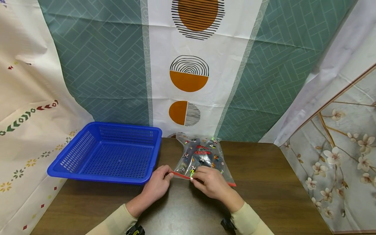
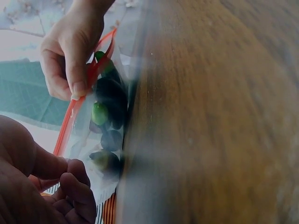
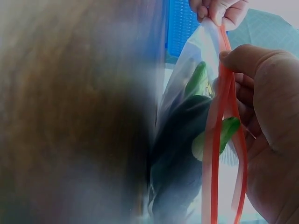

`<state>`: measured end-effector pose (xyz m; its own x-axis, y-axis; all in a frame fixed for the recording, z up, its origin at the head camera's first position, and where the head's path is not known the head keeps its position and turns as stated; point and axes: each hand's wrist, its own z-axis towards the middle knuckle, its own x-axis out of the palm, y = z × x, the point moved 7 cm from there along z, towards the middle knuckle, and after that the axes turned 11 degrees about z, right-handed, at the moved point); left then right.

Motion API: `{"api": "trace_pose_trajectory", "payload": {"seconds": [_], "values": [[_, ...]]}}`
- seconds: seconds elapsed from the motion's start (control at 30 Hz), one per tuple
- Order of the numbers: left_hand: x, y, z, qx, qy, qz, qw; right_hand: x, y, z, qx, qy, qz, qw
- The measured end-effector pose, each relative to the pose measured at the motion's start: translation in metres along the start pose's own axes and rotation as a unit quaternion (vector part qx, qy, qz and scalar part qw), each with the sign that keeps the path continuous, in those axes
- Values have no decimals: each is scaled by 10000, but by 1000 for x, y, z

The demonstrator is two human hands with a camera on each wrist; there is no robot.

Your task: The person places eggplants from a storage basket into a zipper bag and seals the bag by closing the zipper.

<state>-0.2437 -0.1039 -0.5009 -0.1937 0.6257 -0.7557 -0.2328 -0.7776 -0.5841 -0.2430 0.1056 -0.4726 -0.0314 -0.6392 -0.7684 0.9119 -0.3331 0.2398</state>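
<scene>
A clear zip bag (image 1: 202,158) with cartoon print and a red zip strip lies on the table. Inside are several dark, smooth vegetables (image 3: 180,144) with green stem ends, eggplants by their look. My left hand (image 1: 158,183) pinches the left end of the zip strip. On the strip's middle, my right hand (image 1: 213,183) pinches a small pale slider (image 2: 75,97) between thumb and finger. Left of the slider the red strip looks pressed together; in the right wrist view its two red edges stand apart on the other side.
A blue plastic basket (image 1: 102,180) stands left of the bag, close to my left hand. The brown wooden table (image 1: 264,182) ends at a patterned cloth (image 1: 188,81) behind. Flower-printed fabric (image 1: 337,169) hangs along the right side.
</scene>
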Motion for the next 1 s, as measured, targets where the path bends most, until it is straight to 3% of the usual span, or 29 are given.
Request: {"api": "trace_pose_trajectory", "payload": {"seconds": [1.0], "values": [[2,1,-1,-76,-26,-8,10000,-14,-4,-15,-158,-75,-81,9998]]}}
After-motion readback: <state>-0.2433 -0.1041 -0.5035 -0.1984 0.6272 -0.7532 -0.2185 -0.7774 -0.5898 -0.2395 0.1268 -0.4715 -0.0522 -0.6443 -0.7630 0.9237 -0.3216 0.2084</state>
